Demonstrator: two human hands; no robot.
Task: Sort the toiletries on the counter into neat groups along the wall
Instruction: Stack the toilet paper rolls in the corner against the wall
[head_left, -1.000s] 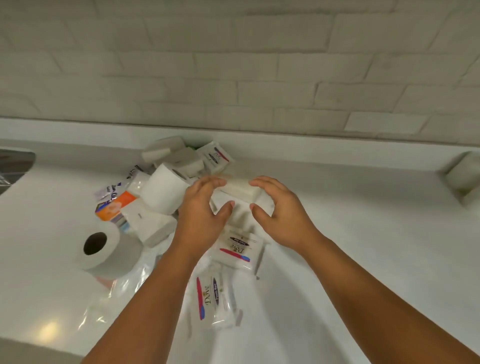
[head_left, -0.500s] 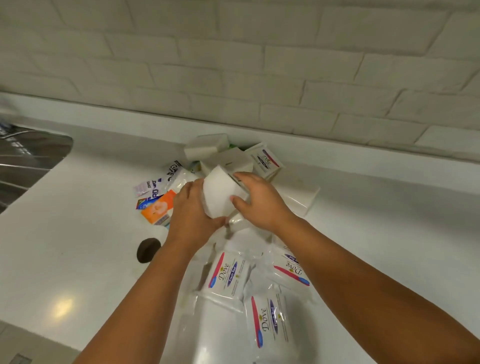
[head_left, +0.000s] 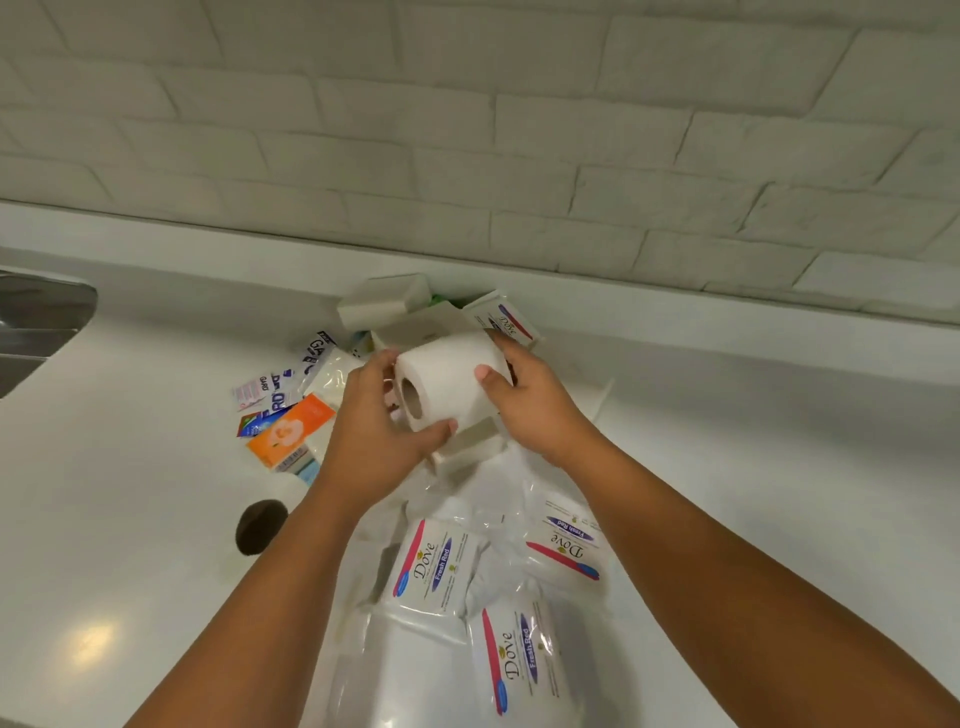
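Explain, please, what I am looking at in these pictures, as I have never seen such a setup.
No machine here: a person works with bare hands, and a camera worn on the head looks down at them. The left hand and right hand both grip a toilet roll over a pile on the white counter. Nearest the person lie three wrapped Dove soap packs; to the left, an orange packet and other sachets; by the tiled wall, pale boxes. A sink shows at far left.

Sachets (head_left: 285, 410) lie left of the toilet roll (head_left: 449, 379).
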